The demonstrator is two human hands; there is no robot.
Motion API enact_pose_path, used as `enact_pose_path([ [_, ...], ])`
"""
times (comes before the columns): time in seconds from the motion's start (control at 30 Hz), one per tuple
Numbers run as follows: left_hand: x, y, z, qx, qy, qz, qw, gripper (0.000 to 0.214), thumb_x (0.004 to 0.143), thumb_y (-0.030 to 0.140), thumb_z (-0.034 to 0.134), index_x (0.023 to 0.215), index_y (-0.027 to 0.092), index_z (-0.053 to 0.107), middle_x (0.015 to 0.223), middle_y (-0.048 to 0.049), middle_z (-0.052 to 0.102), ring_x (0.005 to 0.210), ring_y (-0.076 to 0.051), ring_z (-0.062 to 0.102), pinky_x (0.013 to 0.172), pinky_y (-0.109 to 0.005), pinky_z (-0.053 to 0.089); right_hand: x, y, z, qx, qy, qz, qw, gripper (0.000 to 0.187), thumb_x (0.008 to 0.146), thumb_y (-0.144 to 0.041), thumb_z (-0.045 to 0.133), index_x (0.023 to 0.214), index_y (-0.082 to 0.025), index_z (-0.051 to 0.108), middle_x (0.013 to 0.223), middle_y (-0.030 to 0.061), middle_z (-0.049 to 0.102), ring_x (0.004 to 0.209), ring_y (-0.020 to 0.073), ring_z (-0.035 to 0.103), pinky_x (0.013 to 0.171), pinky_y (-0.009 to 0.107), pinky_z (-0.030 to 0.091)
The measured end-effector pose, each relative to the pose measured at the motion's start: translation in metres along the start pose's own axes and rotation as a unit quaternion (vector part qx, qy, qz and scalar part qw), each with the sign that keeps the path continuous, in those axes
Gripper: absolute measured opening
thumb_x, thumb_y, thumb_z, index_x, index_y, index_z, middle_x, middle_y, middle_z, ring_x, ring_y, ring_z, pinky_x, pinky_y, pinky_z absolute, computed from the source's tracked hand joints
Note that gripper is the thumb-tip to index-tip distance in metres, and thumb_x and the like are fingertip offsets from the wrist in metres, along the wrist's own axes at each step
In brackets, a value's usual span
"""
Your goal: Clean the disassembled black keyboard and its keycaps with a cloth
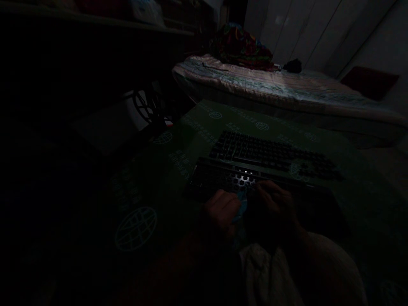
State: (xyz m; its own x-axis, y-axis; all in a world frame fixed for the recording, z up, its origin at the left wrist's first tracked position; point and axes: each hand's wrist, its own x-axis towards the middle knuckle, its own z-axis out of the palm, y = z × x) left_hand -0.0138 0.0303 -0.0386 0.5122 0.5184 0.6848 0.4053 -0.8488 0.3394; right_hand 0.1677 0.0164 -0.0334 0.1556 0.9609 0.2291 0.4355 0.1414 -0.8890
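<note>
Ahead of the left hand [221, 209], clenched on blue cloth [241, 206], the lit keyboard [236, 181] is laid parallel to the table [149, 187]'s far edge; right hand [278, 201]'s grip cannot be told.

In the dim room, we see a bed [287, 87] across the back, spread with a pale striped sheet. On it we find a heaped blanket [245, 49], mostly dark red with green and blue patterning, and near its right side a small black bundle [292, 66]. Farther right lies a dark red cushion [369, 82], close to the wall [296, 27], which is pale and marked with lines. At our upper left, a ledge [105, 22] carries a whitish bag [147, 12]; below it we make out a dark spoked wheel [142, 111], its surroundings lost in shadow.
</note>
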Motion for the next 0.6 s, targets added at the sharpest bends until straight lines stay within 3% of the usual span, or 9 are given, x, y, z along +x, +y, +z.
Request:
enact_pose_path([
  [0.1, 0.003, 0.003, -0.003, -0.005, -0.003, -0.011, 1.0, 0.013, 0.077, 0.015, 0.042, 0.079, 0.013, 0.055, 0.076, -0.0098, 0.061, 0.071, -0.019, 0.054, 0.062, -0.033, 0.046, 0.001, 0.003, 0.0, 0.02, -0.006, 0.022, 1.0, 0.023, 0.079, -0.036, 0.052, 0.074, -0.016, 0.063, 0.065, 0.0035, 0.063, 0.055, 0.0149, 0.058, 0.047, 0.023, 0.044],
  [0.6, 0.002, 0.001, -0.002, -0.016, 0.014, -0.013, 1.0, 0.014, 0.079, 0.018, 0.044, 0.086, 0.014, 0.056, 0.082, -0.0108, 0.063, 0.075, -0.019, 0.057, 0.065, -0.033, 0.048, 0.001, 0.012, 0.001, 0.029, -0.014, 0.003, 0.999, 0.02, 0.08, -0.033, 0.05, 0.075, -0.018, 0.063, 0.067, 0.0023, 0.063, 0.055, 0.0135, 0.057, 0.049, 0.022, 0.044],
])
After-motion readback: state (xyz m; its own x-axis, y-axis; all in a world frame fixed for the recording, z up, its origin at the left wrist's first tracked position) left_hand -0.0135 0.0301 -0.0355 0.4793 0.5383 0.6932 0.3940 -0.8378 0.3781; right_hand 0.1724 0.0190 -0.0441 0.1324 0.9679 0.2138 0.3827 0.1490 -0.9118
